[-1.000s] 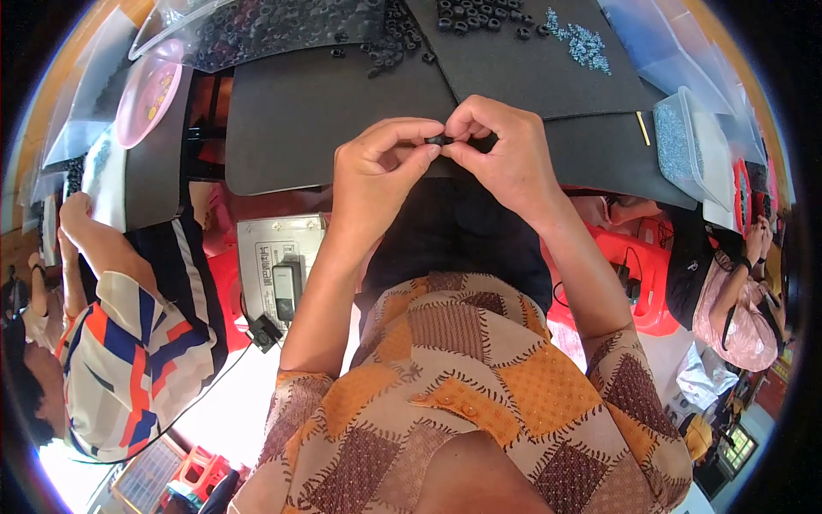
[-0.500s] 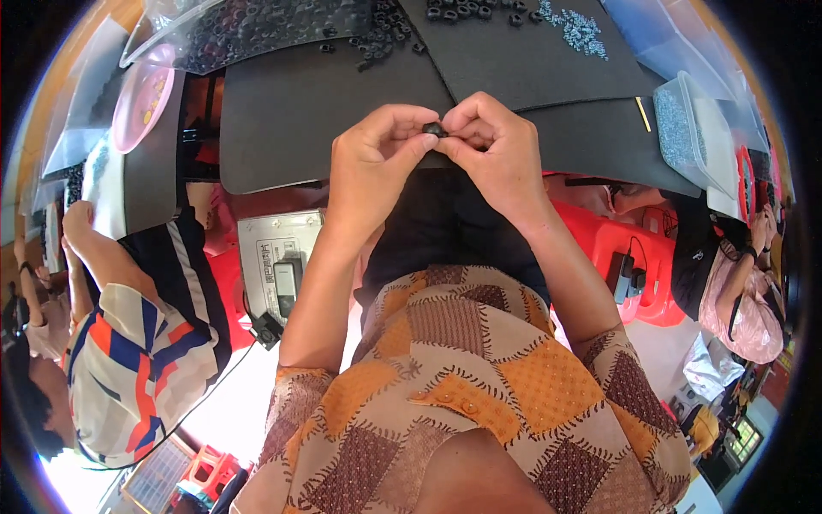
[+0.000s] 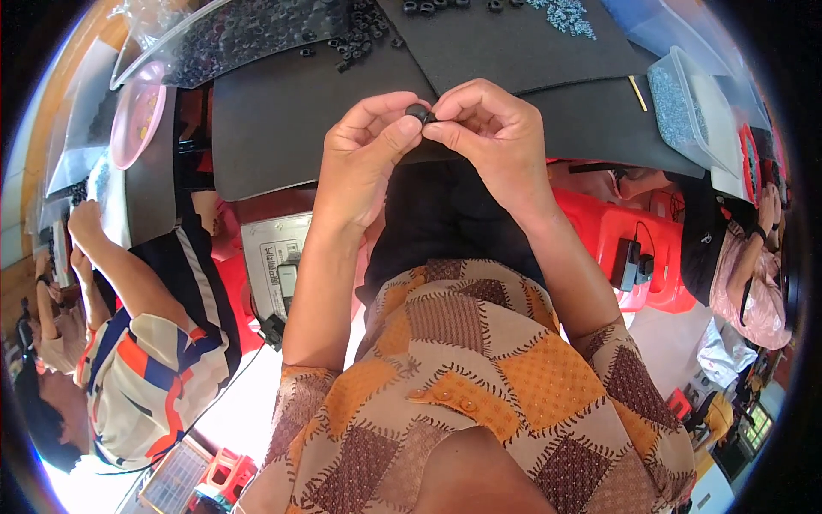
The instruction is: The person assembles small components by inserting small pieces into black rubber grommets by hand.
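Observation:
My left hand [image 3: 364,154] and my right hand [image 3: 492,137] meet above the near edge of a black mat [image 3: 282,111]. Between their fingertips they pinch one small black ring-shaped part [image 3: 418,111]. Thumb and forefinger of each hand close on it from either side. Most of the part is hidden by my fingers. Several similar black rings [image 3: 360,34] lie loose on the mat farther back, next to a pile of small pale metal bits [image 3: 565,15].
A clear plastic tray of grey bits [image 3: 685,103] sits at the right of the mat, a pink dish [image 3: 137,111] at the left. A person in a striped shirt [image 3: 145,377] works on my left, another person [image 3: 753,265] on my right. Red plastic stools [image 3: 634,248] stand below the table.
Both hands have stayed together on the small black part, drifting slightly up and left in the picture. The fingers have shifted a little around it.

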`<state>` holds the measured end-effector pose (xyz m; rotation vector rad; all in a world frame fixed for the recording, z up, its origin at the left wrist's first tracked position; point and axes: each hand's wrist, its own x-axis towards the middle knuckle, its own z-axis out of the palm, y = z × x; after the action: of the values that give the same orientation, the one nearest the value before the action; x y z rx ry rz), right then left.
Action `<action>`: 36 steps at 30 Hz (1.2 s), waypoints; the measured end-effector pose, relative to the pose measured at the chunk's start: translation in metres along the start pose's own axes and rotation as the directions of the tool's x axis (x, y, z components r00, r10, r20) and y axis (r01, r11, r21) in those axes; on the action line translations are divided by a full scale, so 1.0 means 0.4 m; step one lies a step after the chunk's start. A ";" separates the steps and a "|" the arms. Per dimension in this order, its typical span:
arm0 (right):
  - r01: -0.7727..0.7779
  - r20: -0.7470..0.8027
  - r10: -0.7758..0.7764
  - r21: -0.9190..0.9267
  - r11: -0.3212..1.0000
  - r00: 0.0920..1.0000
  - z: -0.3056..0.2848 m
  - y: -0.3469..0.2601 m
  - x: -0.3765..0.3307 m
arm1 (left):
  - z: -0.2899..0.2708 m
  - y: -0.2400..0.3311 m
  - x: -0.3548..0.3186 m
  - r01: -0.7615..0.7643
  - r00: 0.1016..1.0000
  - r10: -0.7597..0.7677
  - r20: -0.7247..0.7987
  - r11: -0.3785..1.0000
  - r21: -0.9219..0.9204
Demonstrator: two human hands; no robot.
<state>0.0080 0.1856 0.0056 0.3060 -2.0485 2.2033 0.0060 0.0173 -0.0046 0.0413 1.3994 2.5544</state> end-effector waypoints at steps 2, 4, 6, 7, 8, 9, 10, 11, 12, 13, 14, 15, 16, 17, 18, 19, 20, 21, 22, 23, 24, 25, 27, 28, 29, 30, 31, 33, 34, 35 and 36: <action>0.017 0.005 -0.017 -0.012 1.000 1.000 -0.002 -0.001 0.000 | -0.005 -0.005 0.001 -0.007 1.000 0.007 -0.010 1.000 0.003; -0.022 0.004 0.022 -0.036 0.999 1.000 -0.004 -0.011 -0.003 | 0.002 -0.003 -0.003 -0.012 1.000 0.013 -0.029 0.999 0.036; -0.021 0.009 0.021 -0.027 0.999 1.000 -0.009 -0.010 -0.005 | 0.011 0.000 -0.006 -0.019 0.999 0.022 -0.045 0.997 0.069; -0.018 0.017 0.019 -0.019 1.000 1.000 -0.011 -0.010 -0.007 | 0.016 0.002 -0.007 -0.016 0.998 0.020 -0.051 0.997 0.081; -0.019 0.015 0.020 -0.018 1.000 1.000 -0.013 -0.011 -0.009 | 0.018 0.002 -0.008 -0.012 0.998 0.018 -0.057 0.996 0.092; -0.029 0.020 0.029 -0.017 0.999 0.999 -0.015 -0.011 -0.012 | 0.016 -0.002 -0.008 -0.010 0.998 0.016 -0.057 0.996 0.093; -0.038 0.025 0.038 -0.017 0.999 0.999 -0.017 -0.011 -0.013 | 0.013 -0.007 -0.006 -0.020 0.998 0.025 -0.050 0.995 0.100; -0.039 0.024 0.039 -0.017 0.999 0.999 -0.018 -0.013 -0.014 | 0.011 -0.009 -0.004 -0.031 0.998 0.035 -0.042 0.994 0.106; -0.057 0.021 0.058 -0.032 0.998 0.998 -0.018 -0.016 -0.014 | 0.011 -0.010 -0.004 -0.029 0.999 0.034 -0.042 0.994 0.107; -0.075 0.019 0.076 -0.048 0.996 0.997 -0.018 -0.018 -0.014 | 0.011 -0.011 -0.004 -0.024 0.999 0.027 -0.041 0.997 0.078; -0.076 0.018 0.077 -0.047 0.996 0.997 -0.018 -0.021 -0.014 | 0.010 -0.012 -0.004 -0.019 0.999 0.021 -0.041 0.999 0.049; -0.080 0.018 0.081 -0.055 0.995 0.997 -0.019 -0.025 -0.013 | 0.006 -0.013 -0.004 -0.018 0.999 0.020 -0.041 0.999 0.049; -0.083 0.018 0.084 -0.063 0.995 0.996 -0.018 -0.026 -0.013 | 0.000 -0.014 -0.004 -0.011 1.000 0.011 -0.014 1.000 0.017; -0.083 0.018 0.084 -0.063 0.995 0.996 -0.019 -0.024 -0.013 | -0.004 -0.015 -0.003 -0.004 1.000 0.004 0.012 1.000 -0.016; -0.074 0.027 0.076 -0.055 0.996 0.997 -0.020 -0.021 -0.013 | -0.006 -0.016 -0.003 -0.003 1.000 0.003 0.012 1.000 -0.015; -0.065 0.037 0.067 -0.047 0.997 0.997 -0.021 -0.019 -0.012 | -0.007 -0.016 -0.004 -0.008 1.000 0.008 0.015 1.000 0.000; -0.065 0.036 0.067 -0.047 0.997 0.997 -0.022 -0.018 -0.011 | -0.006 -0.015 -0.004 -0.013 1.000 0.013 0.018 1.000 0.015; -0.053 0.035 0.056 -0.062 0.997 0.998 -0.023 -0.017 -0.010 | -0.001 -0.013 -0.006 -0.012 1.000 0.012 0.019 1.000 0.016; -0.042 0.034 0.045 -0.077 0.996 0.998 -0.025 -0.016 -0.010 | 0.011 -0.010 -0.009 -0.026 1.000 0.027 -0.015 0.998 0.060; -0.043 0.034 0.046 -0.078 0.996 0.998 -0.026 -0.019 -0.011 | 0.019 -0.007 -0.011 -0.039 0.998 0.044 -0.047 0.994 0.104; -0.052 0.027 0.055 -0.113 0.992 0.998 -0.028 -0.025 -0.011 | 0.022 -0.006 -0.014 -0.038 0.998 0.043 -0.048 0.994 0.104; -0.060 0.020 0.063 -0.148 0.987 0.998 -0.029 -0.029 -0.012 | 0.025 -0.003 -0.017 -0.065 0.996 0.077 -0.045 0.972 0.226; -0.065 0.015 0.068 -0.148 0.987 0.998 -0.028 -0.028 -0.013 | 0.025 -0.001 -0.019 -0.091 0.993 0.111 -0.039 0.934 0.345; -0.070 0.010 0.072 -0.147 0.987 0.997 -0.027 -0.024 -0.013 | 0.023 0.000 -0.019 -0.112 0.992 0.128 -0.016 0.914 0.391; -0.071 0.010 0.073 -0.147 0.987 0.997 -0.025 -0.017 -0.014 | 0.022 0.000 -0.019 -0.134 0.989 0.145 0.008 0.890 0.435; -0.056 0.006 0.058 -0.175 0.983 0.998 -0.023 -0.007 -0.016 | 0.024 0.002 -0.020 -0.133 0.990 0.144 0.008 0.890 0.436; -0.041 0.003 0.043 -0.204 0.978 0.999 -0.022 0.000 -0.017 | 0.028 0.006 -0.021 -0.130 0.990 0.142 0.012 0.864 0.486; -0.007 0.027 0.014 -0.241 0.970 1.000 -0.022 0.004 -0.018 | 0.031 0.007 -0.019 -0.127 0.990 0.140 0.017 0.835 0.535; 0.028 0.051 -0.014 -0.277 0.960 0.999 -0.022 0.007 -0.020 | 0.032 0.005 -0.018 -0.135 0.988 0.151 0.013 0.839 0.527; 0.027 0.051 -0.014 -0.277 0.960 0.999 -0.021 0.010 -0.020 | 0.033 0.003 -0.017 -0.143 0.987 0.162 0.009 0.843 0.518; 0.045 0.053 -0.032 -0.276 0.960 0.998 -0.020 0.013 -0.020 | 0.032 0.004 -0.017 -0.143 0.987 0.161 0.009 0.844 0.518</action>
<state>0.0139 0.1936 -0.0017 0.3678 -2.3181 1.8699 0.0142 0.0256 0.0044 0.2059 2.1375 2.2143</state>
